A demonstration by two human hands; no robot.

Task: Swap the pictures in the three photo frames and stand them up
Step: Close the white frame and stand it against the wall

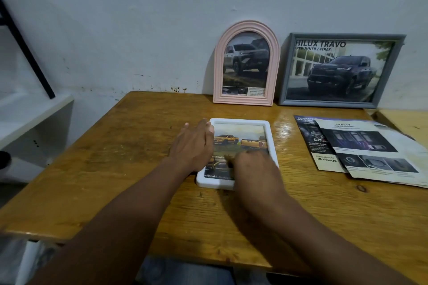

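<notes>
Three frames show car pictures. One white rounded-rectangle plastic frame [240, 121] lies flat mid-table on the varnished wooden table [115, 157], showing yellow pickups. The left hand [193, 146] rests straight-fingered on its left rim. The right hand [252, 169] covers its lower part, its fingers too blurred to tell. Behind, a pink arched frame [243, 99] and a grey rectangular frame [328, 103] stand against the wall.

Glossy varnished wooden table [129, 150]

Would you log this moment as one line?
white frame: flat on table; left hand, right hand: on it; pink frame, grey frame: standing
</notes>
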